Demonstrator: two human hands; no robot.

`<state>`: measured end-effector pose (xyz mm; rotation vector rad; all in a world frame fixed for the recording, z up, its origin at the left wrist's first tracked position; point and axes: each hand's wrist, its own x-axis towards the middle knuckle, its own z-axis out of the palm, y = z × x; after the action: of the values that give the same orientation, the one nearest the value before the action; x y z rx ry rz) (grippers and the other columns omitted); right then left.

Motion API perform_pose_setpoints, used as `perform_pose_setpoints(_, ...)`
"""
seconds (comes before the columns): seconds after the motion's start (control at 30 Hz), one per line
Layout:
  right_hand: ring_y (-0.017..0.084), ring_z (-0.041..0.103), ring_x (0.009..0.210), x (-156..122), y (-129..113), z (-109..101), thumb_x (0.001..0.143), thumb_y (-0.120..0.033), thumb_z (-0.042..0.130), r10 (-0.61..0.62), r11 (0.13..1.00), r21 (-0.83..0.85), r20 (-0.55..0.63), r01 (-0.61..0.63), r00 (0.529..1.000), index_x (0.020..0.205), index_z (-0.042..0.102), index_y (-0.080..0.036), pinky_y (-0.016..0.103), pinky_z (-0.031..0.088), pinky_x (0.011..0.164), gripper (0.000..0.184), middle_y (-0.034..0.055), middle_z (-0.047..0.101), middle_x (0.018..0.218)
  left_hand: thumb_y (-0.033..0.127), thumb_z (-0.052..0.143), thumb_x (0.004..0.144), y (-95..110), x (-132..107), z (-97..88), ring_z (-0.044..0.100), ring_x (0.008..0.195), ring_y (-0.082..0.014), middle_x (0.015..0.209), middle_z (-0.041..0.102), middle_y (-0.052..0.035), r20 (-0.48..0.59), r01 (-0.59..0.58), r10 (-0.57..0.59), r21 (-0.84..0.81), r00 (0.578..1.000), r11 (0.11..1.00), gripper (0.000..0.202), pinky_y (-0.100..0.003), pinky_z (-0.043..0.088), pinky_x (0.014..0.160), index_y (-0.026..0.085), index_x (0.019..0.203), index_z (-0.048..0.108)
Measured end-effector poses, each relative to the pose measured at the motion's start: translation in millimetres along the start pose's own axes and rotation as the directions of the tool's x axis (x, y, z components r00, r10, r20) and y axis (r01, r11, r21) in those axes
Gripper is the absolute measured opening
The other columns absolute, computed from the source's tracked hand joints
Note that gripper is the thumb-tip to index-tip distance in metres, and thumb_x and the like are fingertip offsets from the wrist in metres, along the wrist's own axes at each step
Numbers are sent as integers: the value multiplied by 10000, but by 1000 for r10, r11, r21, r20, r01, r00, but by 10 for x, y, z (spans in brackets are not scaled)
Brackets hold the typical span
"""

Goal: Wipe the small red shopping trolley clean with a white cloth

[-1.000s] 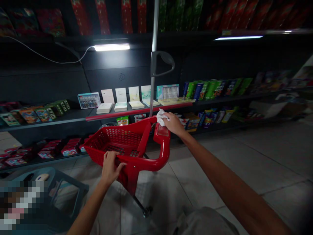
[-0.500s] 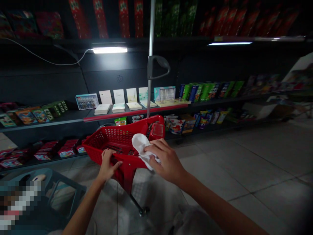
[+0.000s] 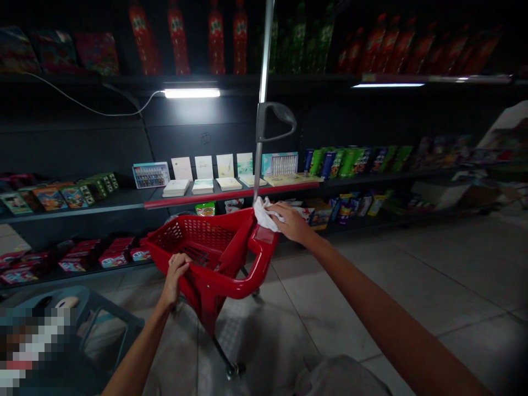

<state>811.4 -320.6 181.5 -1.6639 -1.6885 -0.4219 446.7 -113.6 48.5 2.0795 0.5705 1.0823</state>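
A small red plastic shopping cart (image 3: 231, 287) stands on the tiled floor in front of me, its basket walls pierced with holes. My left hand (image 3: 178, 270) is closed over the rim on the cart's near left side. My right hand (image 3: 289, 221) grips a crumpled white cloth (image 3: 266, 214) against the far end of the cart's handle. A metal pole (image 3: 264, 66) with a grey loop grip (image 3: 277, 122) rises just behind the cloth; its lower end is hidden.
Dark shelves span the background, with booklets (image 3: 203, 186), green and blue snack packs (image 3: 348, 163) and red bottles (image 3: 216, 41). A lit tube lamp (image 3: 192, 93) hangs under the upper shelf. At lower left stands a grey-blue plastic stool (image 3: 84, 300).
My right hand has moved the cloth away from me, from the near side of the handle to its far end. My left hand stays on the rim.
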Motion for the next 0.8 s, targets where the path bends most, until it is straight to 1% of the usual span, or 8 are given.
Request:
perform_pose_setpoints(0.13, 235, 671, 1100, 132, 204, 12, 956, -191, 514, 219, 967, -153, 109, -202, 969, 1289, 723, -163, 323, 483, 1000, 394, 133, 731, 1248, 516, 464, 929, -73, 28, -84, 548, 1012, -259, 919, 626, -55, -29, -15, 14, -13, 999, 1000, 329, -468, 356, 1130, 230, 799, 562)
perform_pose_setpoints(0.27, 204, 689, 1032, 149, 40, -25, 988, -249, 519, 250, 947, -243, 157, -208, 955, 1247, 752, -213, 262, 471, 915, 351, 99, 750, 1188, 459, 499, 936, 92, 78, -207, 598, 1209, -268, 1154, 687, -85, -1, -29, 29, -41, 1000, 999, 267, -488, 293, 1233, 212, 921, 601)
perform_pose_setpoints(0.33, 200, 694, 976, 116, -128, -50, 991, -262, 526, 266, 940, -260, 146, -222, 953, 1210, 763, -232, 257, 469, 849, 325, 86, 759, 1122, 441, 524, 942, 387, 91, -276, 576, 1301, -279, 1277, 670, -108, -53, -25, 24, -25, 998, 999, 284, -463, 407, 1169, 210, 1081, 614)
perform_pose_setpoints(0.4, 195, 694, 942, 64, -333, -60, 988, -258, 533, 283, 929, -276, 105, -245, 953, 1179, 766, -234, 257, 465, 810, 302, 84, 758, 1078, 442, 511, 968, 824, 55, -325, 619, 1261, -268, 1276, 684, -101, -110, -62, 69, 64, 992, 996, 319, -439, 466, 1126, 213, 1161, 619)
perform_pose_setpoints(0.5, 201, 697, 908, -40, -666, -31, 991, -258, 519, 328, 894, -331, 26, -301, 944, 1141, 760, -210, 272, 471, 770, 288, 109, 743, 1062, 420, 502, 995, 1545, -128, -293, 676, 1172, -259, 1273, 704, -71, 73, -182, 167, 308, 983, 934, 346, -414, 547, 1024, 262, 1277, 624)
perform_pose_setpoints(0.57, 208, 703, 907, -113, -836, -5, 984, -258, 514, 344, 892, -313, 5, -325, 939, 1133, 756, -208, 281, 482, 763, 288, 115, 742, 1068, 413, 532, 980, 1898, -305, -179, 665, 1192, -275, 1309, 694, -66, 141, -327, 296, 469, 945, 821, 350, -437, 547, 1032, 296, 1295, 629)
perform_pose_setpoints(0.7, 217, 716, 949, -163, -845, -81, 950, -278, 527, 311, 950, -21, 38, -311, 950, 1161, 757, -205, 293, 519, 834, 320, 87, 769, 1100, 443, 567, 956, 2122, -600, 114, 638, 1236, -317, 1378, 668, -79, 162, -412, 413, 649, 896, 640, 511, -511, 534, 1046, 299, 1446, 539)
perform_pose_setpoints(0.8, 259, 690, 1063, 2, -642, -278, 970, -346, 466, 354, 933, 145, -206, -330, 912, 1275, 698, -159, 345, 518, 931, 427, 111, 755, 1172, 468, 579, 946, 2098, -682, 208, 596, 1298, -355, 1450, 620, -106, 131, -381, 416, 701, 900, 603, 621, -552, 513, 1045, 289, 1529, 461)
